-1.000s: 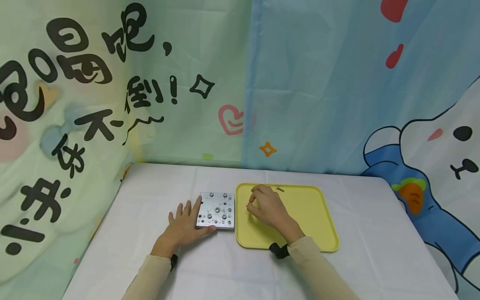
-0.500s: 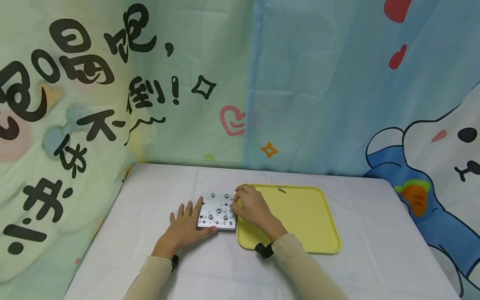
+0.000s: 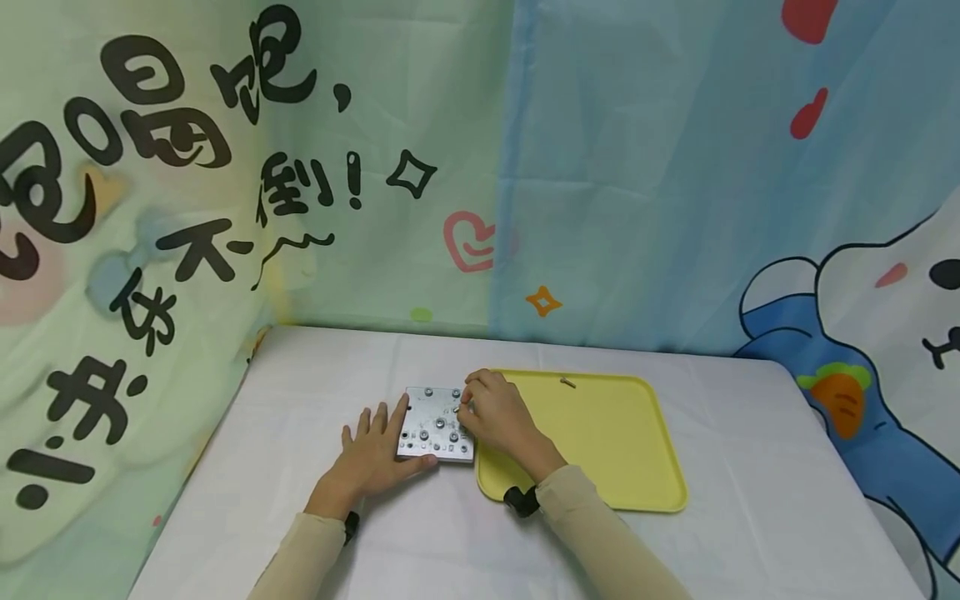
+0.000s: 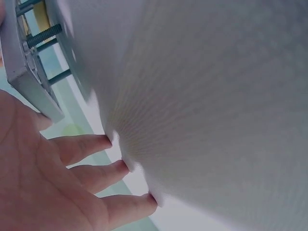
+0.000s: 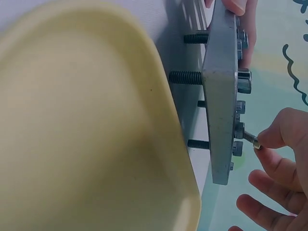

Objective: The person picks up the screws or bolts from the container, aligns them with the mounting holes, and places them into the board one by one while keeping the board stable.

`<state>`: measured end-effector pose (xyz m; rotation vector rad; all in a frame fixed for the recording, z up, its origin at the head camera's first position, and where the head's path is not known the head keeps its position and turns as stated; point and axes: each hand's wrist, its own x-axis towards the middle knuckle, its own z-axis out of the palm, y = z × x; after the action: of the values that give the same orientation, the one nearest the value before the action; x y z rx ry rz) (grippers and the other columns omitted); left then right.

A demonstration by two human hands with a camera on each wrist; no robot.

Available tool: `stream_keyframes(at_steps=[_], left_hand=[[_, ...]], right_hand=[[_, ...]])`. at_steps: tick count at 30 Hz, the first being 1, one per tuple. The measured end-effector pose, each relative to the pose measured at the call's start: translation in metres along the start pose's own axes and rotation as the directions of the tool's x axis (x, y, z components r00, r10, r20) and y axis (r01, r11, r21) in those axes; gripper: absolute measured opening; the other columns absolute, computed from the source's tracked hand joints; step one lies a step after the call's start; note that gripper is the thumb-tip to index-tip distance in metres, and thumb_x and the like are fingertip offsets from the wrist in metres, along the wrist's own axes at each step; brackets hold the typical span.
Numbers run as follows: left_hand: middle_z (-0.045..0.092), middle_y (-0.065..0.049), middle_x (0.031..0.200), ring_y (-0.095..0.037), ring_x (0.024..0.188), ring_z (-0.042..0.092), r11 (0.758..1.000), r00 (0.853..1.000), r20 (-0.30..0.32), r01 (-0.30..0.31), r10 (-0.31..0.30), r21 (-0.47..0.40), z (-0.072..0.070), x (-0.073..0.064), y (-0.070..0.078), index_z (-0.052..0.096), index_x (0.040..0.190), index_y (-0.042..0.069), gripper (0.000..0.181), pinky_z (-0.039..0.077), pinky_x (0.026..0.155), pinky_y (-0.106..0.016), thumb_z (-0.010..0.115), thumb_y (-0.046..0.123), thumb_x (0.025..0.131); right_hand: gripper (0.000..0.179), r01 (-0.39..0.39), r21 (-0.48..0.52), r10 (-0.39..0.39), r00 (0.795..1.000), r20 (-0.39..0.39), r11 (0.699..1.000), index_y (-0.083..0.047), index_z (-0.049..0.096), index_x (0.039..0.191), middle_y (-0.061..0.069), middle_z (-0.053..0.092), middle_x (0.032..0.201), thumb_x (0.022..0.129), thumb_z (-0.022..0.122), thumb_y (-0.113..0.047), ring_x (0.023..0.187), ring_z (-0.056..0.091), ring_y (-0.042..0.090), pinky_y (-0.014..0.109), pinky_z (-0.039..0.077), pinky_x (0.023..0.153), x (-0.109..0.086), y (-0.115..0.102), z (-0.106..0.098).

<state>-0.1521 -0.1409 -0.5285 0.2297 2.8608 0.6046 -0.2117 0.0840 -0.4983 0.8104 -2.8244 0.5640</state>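
Observation:
A silver metal plate (image 3: 427,417) stands on the white table, with bolts (image 5: 244,81) set in its top and their threaded shanks (image 5: 186,78) sticking out below. My left hand (image 3: 371,458) lies at the plate's left side, fingers straight and spread, index finger along the left edge and thumb at the near edge. In the left wrist view three of its fingertips (image 4: 153,198) press on the tablecloth. Between thumb and index finger my right hand (image 3: 495,412) pinches a small screw (image 5: 251,138), held tilted over the plate's right part, its threaded end right at the bolt heads.
A yellow tray (image 3: 600,450) sits directly right of the plate, under my right forearm. One loose screw (image 3: 567,382) lies near the tray's far edge. Printed curtains (image 3: 645,208) hang behind the table and along its left side.
My right hand has moved left from over the tray to the plate, carrying the small screw. The left hand keeps its place at the plate.

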Motion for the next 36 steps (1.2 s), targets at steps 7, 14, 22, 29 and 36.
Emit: stream_keyframes(at_steps=[7, 14, 22, 29, 36], left_hand=[[0.026, -0.030, 0.157, -0.053, 0.144, 0.018, 1.000, 1.000, -0.001, -0.001, 0.001, 0.005, 0.002, 0.001, -0.001, 0.013, 0.163, 0.018, 0.110, 0.017, 0.107, -0.074, 0.055, 0.080, 0.082], [0.026, -0.030, 0.157, -0.053, 0.144, 0.017, 1.000, 1.000, 0.004, 0.007, -0.007, 0.007, 0.002, 0.001, -0.001, 0.012, 0.163, 0.018, 0.110, 0.016, 0.107, -0.074, 0.055, 0.080, 0.082], [0.026, -0.030, 0.157, -0.053, 0.144, 0.017, 1.000, 1.000, 0.003, 0.012, -0.012, 0.004, 0.003, 0.001, 0.001, 0.013, 0.162, 0.017, 0.110, 0.016, 0.107, -0.074, 0.056, 0.079, 0.083], [0.026, -0.031, 0.157, -0.053, 0.144, 0.017, 1.000, 1.000, 0.001, 0.003, -0.003, 0.003, 0.003, 0.001, 0.000, 0.013, 0.163, 0.017, 0.110, 0.016, 0.107, -0.074, 0.055, 0.080, 0.082], [0.028, -0.031, 0.156, -0.054, 0.143, 0.018, 1.000, 1.000, -0.009, -0.001, 0.001, -0.003, 0.003, 0.001, -0.001, 0.015, 0.162, 0.016, 0.110, 0.017, 0.107, -0.074, 0.057, 0.079, 0.082]], right_hand=[[0.005, 0.029, -0.014, -0.029, 1.000, -0.010, 0.999, -0.011, 0.067, 0.089, 0.010, 0.063, 0.118, 0.091, 0.067, -0.015, 0.110, 0.058, 0.029, 0.046, 0.050, 0.086, 0.000, 0.001, 0.001], [0.008, 0.018, -0.001, -0.018, 1.000, -0.017, 1.000, -0.009, 0.070, 0.093, 0.011, 0.063, 0.120, 0.094, 0.064, -0.014, 0.113, 0.058, 0.030, 0.047, 0.050, 0.088, -0.003, 0.004, -0.004], [0.004, 0.033, 0.024, -0.033, 0.999, -0.033, 0.999, -0.009, 0.070, 0.091, 0.011, 0.063, 0.117, 0.091, 0.066, -0.010, 0.110, 0.058, 0.032, 0.048, 0.050, 0.085, -0.007, 0.007, -0.005], [0.004, 0.044, 0.016, -0.044, 0.999, -0.004, 0.999, -0.011, 0.071, 0.091, 0.011, 0.063, 0.119, 0.093, 0.068, -0.013, 0.112, 0.057, 0.032, 0.048, 0.050, 0.087, -0.006, 0.003, -0.005], [0.006, 0.026, 0.005, -0.026, 1.000, -0.010, 1.000, -0.010, 0.070, 0.094, 0.011, 0.062, 0.119, 0.092, 0.065, -0.011, 0.113, 0.057, 0.032, 0.049, 0.049, 0.086, -0.012, 0.015, -0.008]])
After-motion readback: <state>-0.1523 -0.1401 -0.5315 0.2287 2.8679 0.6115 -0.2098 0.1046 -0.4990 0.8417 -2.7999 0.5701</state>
